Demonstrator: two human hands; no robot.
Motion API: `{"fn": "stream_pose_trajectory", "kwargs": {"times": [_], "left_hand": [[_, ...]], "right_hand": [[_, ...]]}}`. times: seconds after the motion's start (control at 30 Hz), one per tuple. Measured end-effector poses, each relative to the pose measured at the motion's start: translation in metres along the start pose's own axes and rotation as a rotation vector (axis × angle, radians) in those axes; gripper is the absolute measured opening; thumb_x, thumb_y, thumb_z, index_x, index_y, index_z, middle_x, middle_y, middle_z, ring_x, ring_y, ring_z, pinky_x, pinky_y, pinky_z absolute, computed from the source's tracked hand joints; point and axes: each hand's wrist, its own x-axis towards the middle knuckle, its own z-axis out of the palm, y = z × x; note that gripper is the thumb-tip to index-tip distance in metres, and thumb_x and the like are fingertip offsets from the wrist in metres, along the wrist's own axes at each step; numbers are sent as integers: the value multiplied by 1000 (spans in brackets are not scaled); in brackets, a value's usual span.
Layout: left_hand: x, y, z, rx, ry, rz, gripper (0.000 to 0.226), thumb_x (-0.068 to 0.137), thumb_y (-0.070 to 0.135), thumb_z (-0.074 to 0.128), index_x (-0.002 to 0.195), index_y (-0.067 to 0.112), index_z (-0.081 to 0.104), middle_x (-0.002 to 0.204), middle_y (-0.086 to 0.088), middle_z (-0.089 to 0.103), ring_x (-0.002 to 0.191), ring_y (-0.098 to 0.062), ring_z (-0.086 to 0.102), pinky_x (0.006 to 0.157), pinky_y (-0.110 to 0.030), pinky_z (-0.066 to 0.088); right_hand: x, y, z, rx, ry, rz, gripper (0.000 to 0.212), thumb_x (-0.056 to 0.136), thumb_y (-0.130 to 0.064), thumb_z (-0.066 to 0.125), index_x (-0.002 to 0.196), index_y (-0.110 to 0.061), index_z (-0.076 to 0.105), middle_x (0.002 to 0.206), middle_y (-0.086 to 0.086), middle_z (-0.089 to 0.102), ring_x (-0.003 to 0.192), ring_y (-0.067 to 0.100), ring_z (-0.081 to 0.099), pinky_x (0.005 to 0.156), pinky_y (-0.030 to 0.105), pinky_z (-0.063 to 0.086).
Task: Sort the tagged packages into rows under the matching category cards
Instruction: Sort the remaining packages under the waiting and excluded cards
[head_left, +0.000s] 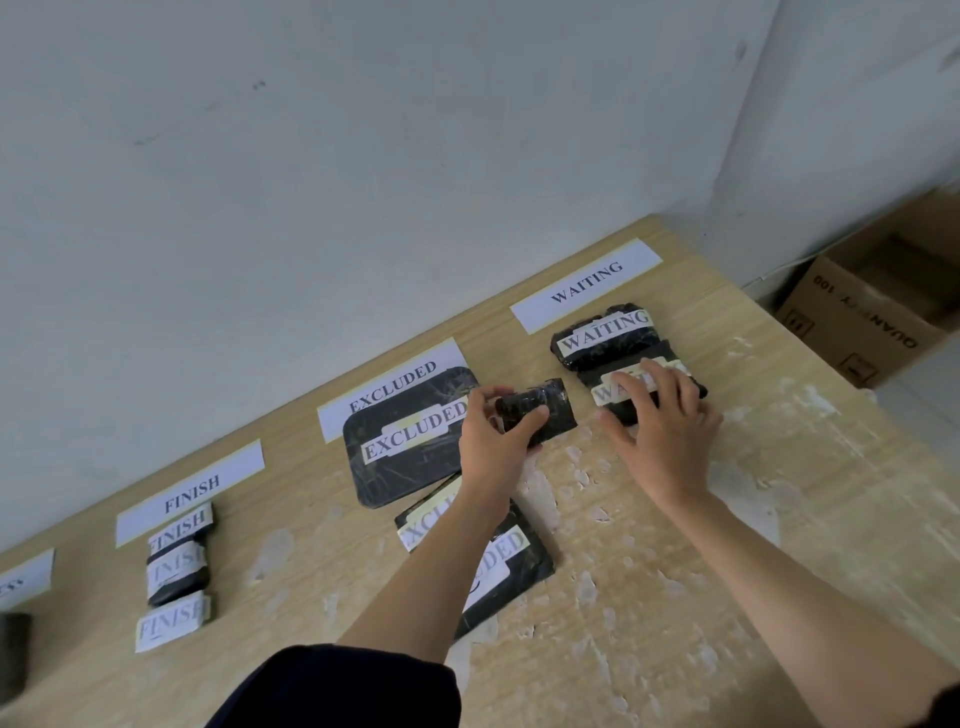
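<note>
White category cards lie along the wall: FINISH (190, 492), EXCLUDED (393, 385) and WAITING (587, 283). My left hand (498, 431) grips a small black package (545, 410) between the EXCLUDED and WAITING rows; its tag is not visible. My right hand (657, 415) rests flat, fingers spread, on the second WAITING package (613, 392), which lies just below the first WAITING package (605, 335). A large EXCLUDED package (410, 441) sits under its card, and my left forearm partly covers another EXCLUDED package (498, 566). Three FINISH packages (176, 571) line up under the FINISH card.
The wooden table (675, 597) has worn, patchy paint. A partly seen card (21, 579) and a dark package (13, 654) are at the far left edge. An open cardboard box (872, 301) stands on the floor beyond the table's right edge. A wall runs behind the cards.
</note>
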Motion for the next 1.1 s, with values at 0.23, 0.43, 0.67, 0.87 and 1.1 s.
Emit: {"fn": "stream_pose_trajectory", "kwargs": {"times": [0.23,0.43,0.67,0.87,1.1], "left_hand": [[-17,11,-15,333,-108,448,39,72,20,80,101,26,55,102,11,62,92,1,59,73,-7,46],[-47,15,-37,388,-130,604,33,76,25,77,100,22,55,103,6,58,87,6,53,74,-4,40],[-83,-18,-78,699,-174,962,35,80,23,73,107,11,53,115,-6,53,90,-10,55,76,-13,49],[-111,-46,-115,572,-38,842,43,84,32,66,119,15,47,124,0,50,106,-2,44,83,-19,48],[-125,-73,-165,528,18,596,62,79,35,73,132,19,44,128,2,57,113,-11,53,82,-6,39]], "right_hand": [[3,-47,-49,1057,-420,313,53,91,-57,31,104,-16,63,76,5,69,59,8,60,49,18,40],[-7,-63,-74,1277,-722,390,32,94,-40,48,110,-14,58,89,13,71,73,25,68,56,33,43],[-54,-93,-90,1353,-782,494,47,83,-49,55,103,-7,53,84,14,68,67,21,61,55,30,42],[-92,-125,-92,1446,-744,584,4,91,-7,54,93,-6,51,84,17,64,62,20,60,56,32,44],[-121,-163,-84,1384,-742,548,14,88,0,56,98,-7,48,93,20,64,67,22,69,56,31,49]]}}
